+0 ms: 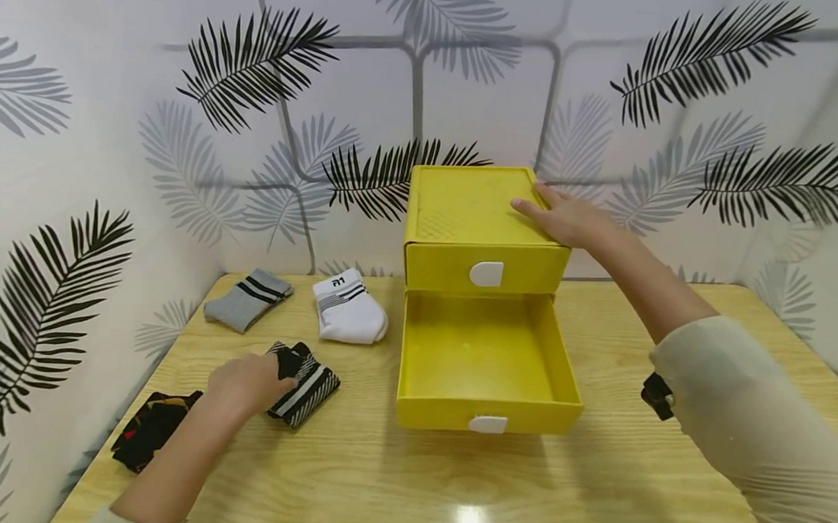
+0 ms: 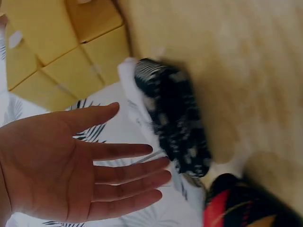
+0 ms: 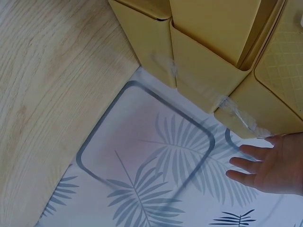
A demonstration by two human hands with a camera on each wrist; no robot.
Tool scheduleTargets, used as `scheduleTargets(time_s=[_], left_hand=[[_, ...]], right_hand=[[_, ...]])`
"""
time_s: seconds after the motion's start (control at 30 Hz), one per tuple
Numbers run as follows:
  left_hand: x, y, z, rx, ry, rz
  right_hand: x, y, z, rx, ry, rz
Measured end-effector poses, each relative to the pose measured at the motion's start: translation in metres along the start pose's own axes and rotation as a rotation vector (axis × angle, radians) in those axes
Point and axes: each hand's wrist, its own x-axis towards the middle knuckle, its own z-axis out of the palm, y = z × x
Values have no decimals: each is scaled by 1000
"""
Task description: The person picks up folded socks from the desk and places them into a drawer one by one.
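In the head view my left hand (image 1: 245, 383) is over the left end of a folded black-and-white patterned pair of socks (image 1: 309, 390). The left wrist view shows that hand (image 2: 80, 165) with its fingers straight and nothing in the palm, fingertips pointing toward the patterned socks (image 2: 175, 113). My right hand (image 1: 570, 218) rests at the top right edge of a yellow two-drawer box (image 1: 472, 205). Its fingers look extended in the right wrist view. The lower drawer (image 1: 489, 415) is pulled out with nothing inside; the upper drawer (image 1: 440, 266) is closed.
Behind the patterned socks lie folded grey socks (image 1: 246, 300) and white socks (image 1: 352, 313). A black pair with red and yellow marks (image 1: 150, 429) is partly hidden by my left forearm. The wooden table (image 1: 350, 487) meets a leaf-patterned wall covering (image 1: 470, 98).
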Motion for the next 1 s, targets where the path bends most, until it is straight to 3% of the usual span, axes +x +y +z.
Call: scheduleTargets(time_s=[0.1,0.2,0.33,0.4,0.57,0.67,0.83,1.0], left_hand=[[1,-3,11,49,-58,6],[10,-10,19,34,-78,64],[26,-24,22,-90,-70,180],[33,-31,21,-196,-67,204],[34,-41,20,-505,-172,79],[33,-41,23,-618,-216,27],[38,-37,27,-704,-171,17],[45,-37,29,-821,-121,-41]], right_hand=[[0,0,-1,5,-2,4],[0,0,0,7,-5,5],[0,0,0,14,-2,8],[-1,0,0,15,1,8],[-2,-1,-1,18,-3,12],[-2,-1,-1,25,-5,8],[-2,1,0,29,2,-5],[-1,1,1,43,4,-6]])
